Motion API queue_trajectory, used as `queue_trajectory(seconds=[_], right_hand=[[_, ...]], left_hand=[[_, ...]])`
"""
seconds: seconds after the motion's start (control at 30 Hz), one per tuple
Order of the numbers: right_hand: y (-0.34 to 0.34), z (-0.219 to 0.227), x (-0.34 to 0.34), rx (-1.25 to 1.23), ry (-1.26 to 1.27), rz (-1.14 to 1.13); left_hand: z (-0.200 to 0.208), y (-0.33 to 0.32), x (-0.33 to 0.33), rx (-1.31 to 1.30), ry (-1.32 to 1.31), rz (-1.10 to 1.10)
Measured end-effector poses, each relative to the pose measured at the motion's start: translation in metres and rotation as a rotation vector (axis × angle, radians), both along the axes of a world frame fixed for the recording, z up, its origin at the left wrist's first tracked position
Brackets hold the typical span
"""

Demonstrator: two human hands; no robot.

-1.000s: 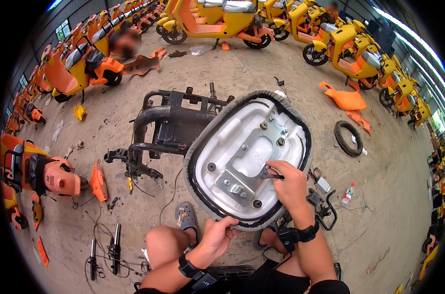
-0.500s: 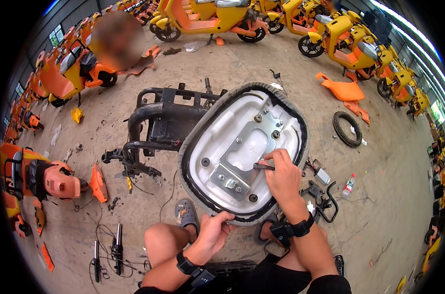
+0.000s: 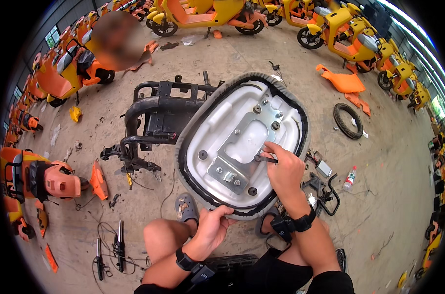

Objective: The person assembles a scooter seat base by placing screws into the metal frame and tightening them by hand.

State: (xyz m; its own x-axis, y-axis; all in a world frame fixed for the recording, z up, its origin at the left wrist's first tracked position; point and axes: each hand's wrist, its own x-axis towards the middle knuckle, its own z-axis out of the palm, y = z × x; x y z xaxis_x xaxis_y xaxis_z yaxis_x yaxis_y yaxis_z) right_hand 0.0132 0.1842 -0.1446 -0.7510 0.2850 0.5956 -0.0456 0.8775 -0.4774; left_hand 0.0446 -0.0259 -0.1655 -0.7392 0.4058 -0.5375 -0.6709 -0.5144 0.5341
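A scooter seat [image 3: 212, 115] is held upside down in front of me, its grey cover edge around a white plastic base. A silvery metal plate [image 3: 222, 159] is bolted to the base, with several nuts and black rubber feet about it. My left hand [image 3: 211, 226] grips the seat's near rim, thumb over the edge. My right hand [image 3: 285, 169] is closed on a small dark wrench [image 3: 267, 159], whose head is at the plate's right edge. The fingers partly cover the wrench, and I cannot tell whether it sits on a nut.
Beyond the seat, a black scooter frame [image 3: 156, 115] lies on the floor. A tire [image 3: 347, 120], orange panels [image 3: 344, 82], a bottle [image 3: 350, 177], and fork tubes [image 3: 119, 245] lie around. Yellow scooters [image 3: 208, 17] stand in rows; a blurred person [image 3: 117, 41] is at the far left.
My right hand has turned and shifted slightly up, and the wrench now points at a different angle. The seat has moved a little up and left, my left hand still on its rim.
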Motion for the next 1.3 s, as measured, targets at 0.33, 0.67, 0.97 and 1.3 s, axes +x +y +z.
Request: queue_trajectory(seconds=[0.33, 0.67, 0.97, 1.3], right_hand=[[0.012, -0.001, 0.001, -0.025, -0.062, 0.142], [0.011, -0.005, 0.002, -0.061, 0.038, 0.123], [-0.003, 0.009, 0.003, -0.144, 0.024, 0.115], [0.011, -0.008, -0.004, -0.154, 0.002, 0.114]], left_hand=[[-0.015, -0.004, -0.002, -0.024, 0.013, -0.062], [-0.024, -0.006, -0.002, 0.027, 0.01, -0.064], [-0.024, -0.006, -0.001, 0.027, -0.016, 0.005], [-0.023, -0.002, -0.006, 0.04, 0.038, -0.037]])
